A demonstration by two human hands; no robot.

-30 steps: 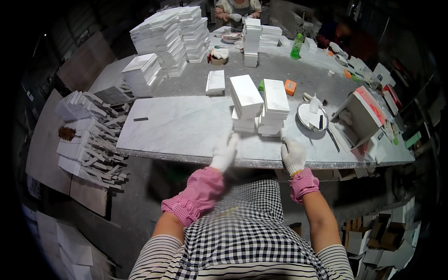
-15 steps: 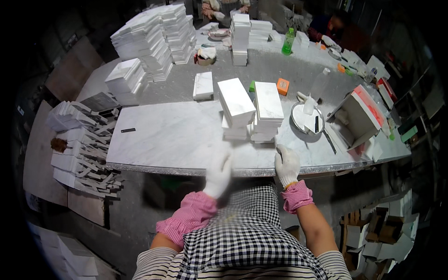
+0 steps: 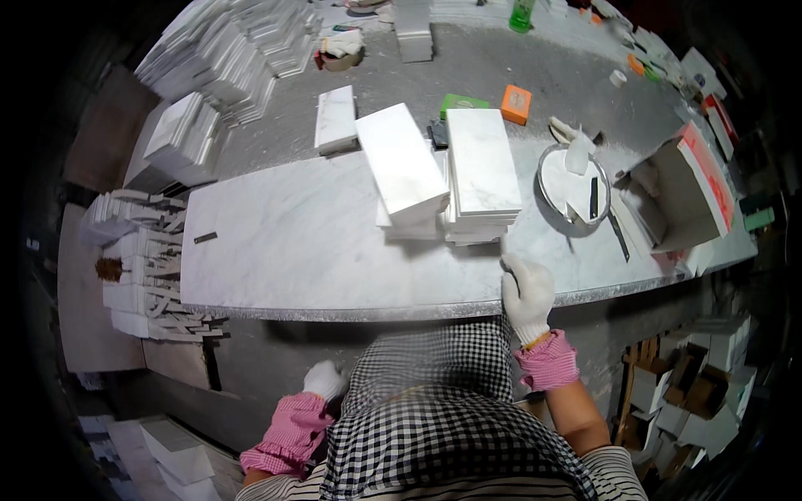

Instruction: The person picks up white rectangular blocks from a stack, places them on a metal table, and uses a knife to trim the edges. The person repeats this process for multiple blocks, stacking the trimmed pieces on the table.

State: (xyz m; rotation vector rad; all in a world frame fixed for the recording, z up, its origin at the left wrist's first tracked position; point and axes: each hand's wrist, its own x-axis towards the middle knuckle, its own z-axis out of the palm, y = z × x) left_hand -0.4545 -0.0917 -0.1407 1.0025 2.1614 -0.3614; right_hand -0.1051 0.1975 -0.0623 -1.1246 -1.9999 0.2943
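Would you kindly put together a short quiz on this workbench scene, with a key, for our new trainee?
1. Multiple choice: where is the left hand? A, inside the open box; B, beside the checked apron; C, on the green bottle.
2. True or false: the orange box is to the right of the green box.
3. Fill in: of the left tile stack and the right tile stack, the right hand is nearer the ____ one.

Key: 1, B; 2, true; 3, right.

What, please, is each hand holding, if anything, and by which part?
Nothing shows in the left hand, by the apron, or the right hand, at the slab; whether either hides something small cannot be told.
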